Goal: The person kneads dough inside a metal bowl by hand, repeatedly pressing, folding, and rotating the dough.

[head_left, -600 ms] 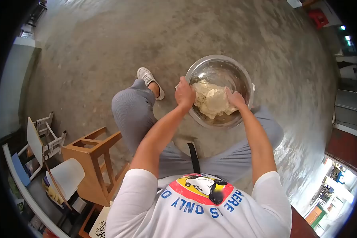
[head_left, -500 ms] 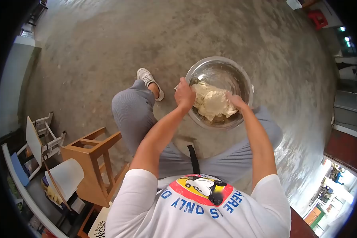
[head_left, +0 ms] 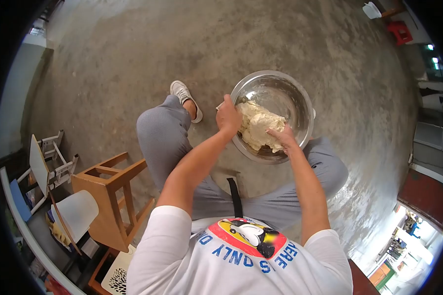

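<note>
A wide shiny metal bowl [head_left: 300, 97] sits in front of me, between my knees. Inside it, a lumpy pale dough [head_left: 258, 125] lies toward the left and near side. My left hand [head_left: 229, 117] is closed around the bowl's left rim. Down in the bowl, my right hand [head_left: 282, 138] grips the right edge of the dough, its thumb on top and its other fingers partly hidden along the far side. Smears of dough cling to the bowl's inner wall.
My knees in grey trousers [head_left: 162, 132] flank the bowl, over a concrete floor [head_left: 133, 54]. To the left stand a wooden stool [head_left: 108, 187], a white plastic seat [head_left: 76, 214] and a folding step stool [head_left: 51, 164]. A red stool [head_left: 399, 32] is at the far right.
My right hand has moved left and toward me, its thumb now over the dough. The dough's right part looks drawn in and more compact. My left hand stays on the rim.
</note>
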Action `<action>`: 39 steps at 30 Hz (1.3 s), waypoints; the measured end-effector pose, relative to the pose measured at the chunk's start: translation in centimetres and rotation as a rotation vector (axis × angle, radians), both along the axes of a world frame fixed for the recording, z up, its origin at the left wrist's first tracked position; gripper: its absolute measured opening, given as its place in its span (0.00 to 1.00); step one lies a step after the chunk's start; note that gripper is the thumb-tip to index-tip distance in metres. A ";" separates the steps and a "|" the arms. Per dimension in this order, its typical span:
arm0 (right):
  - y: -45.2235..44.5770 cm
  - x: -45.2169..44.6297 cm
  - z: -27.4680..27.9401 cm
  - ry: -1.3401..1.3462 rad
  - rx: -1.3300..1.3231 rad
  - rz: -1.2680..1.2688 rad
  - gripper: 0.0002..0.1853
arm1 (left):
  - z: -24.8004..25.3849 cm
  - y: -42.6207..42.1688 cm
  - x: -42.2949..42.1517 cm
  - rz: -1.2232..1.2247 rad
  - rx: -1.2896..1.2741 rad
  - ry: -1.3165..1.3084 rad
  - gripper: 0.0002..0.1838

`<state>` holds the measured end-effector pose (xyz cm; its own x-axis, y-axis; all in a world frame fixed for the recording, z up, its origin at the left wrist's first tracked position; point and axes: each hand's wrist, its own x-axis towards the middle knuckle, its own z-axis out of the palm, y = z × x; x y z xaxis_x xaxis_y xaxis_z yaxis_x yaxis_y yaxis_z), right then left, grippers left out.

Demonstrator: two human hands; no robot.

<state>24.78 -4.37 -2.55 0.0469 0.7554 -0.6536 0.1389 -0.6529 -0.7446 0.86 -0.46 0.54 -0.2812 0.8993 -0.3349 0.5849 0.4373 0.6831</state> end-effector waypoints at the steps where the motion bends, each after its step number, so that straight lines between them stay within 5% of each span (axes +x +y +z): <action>1: -0.1 -0.4 0.0 -0.037 0.016 -0.019 0.45 | -0.1 0.1 -0.1 -0.004 -0.004 0.009 0.14; 5: 0.7 0.3 1.0 -0.283 0.245 0.165 0.38 | 0.0 0.2 -0.2 0.001 0.032 0.006 0.14; 8: 3.4 1.6 7.0 -0.649 0.422 0.615 0.36 | 0.4 0.6 -0.6 -0.035 0.015 0.017 0.15; 11: 5.8 -0.3 12.0 -0.959 0.230 0.831 0.33 | 0.2 0.5 -0.8 -0.052 0.031 0.012 0.16; 15: 5.7 -3.5 9.1 -1.216 0.635 0.802 0.26 | 0.2 0.6 -0.5 -0.037 0.030 -0.019 0.15; 19: 2.5 -8.0 6.4 -1.392 1.032 0.666 0.30 | -0.4 0.5 -0.5 -0.022 0.036 -0.015 0.15; 25: 0.5 -6.9 12.0 -0.975 0.919 0.909 0.26 | -0.7 0.7 -0.3 0.003 0.009 -0.019 0.15; 29: -0.1 -5.0 6.5 -0.727 0.944 0.696 0.26 | -0.8 0.7 -0.1 -0.002 0.025 0.006 0.15; 33: -1.3 -7.2 2.8 -0.948 1.032 0.641 0.25 | -1.1 0.6 -0.1 0.015 0.042 -0.039 0.18; 39: 5.7 -8.7 0.5 -0.928 1.124 0.534 0.18 | -0.8 0.8 -0.2 0.010 0.187 -0.135 0.16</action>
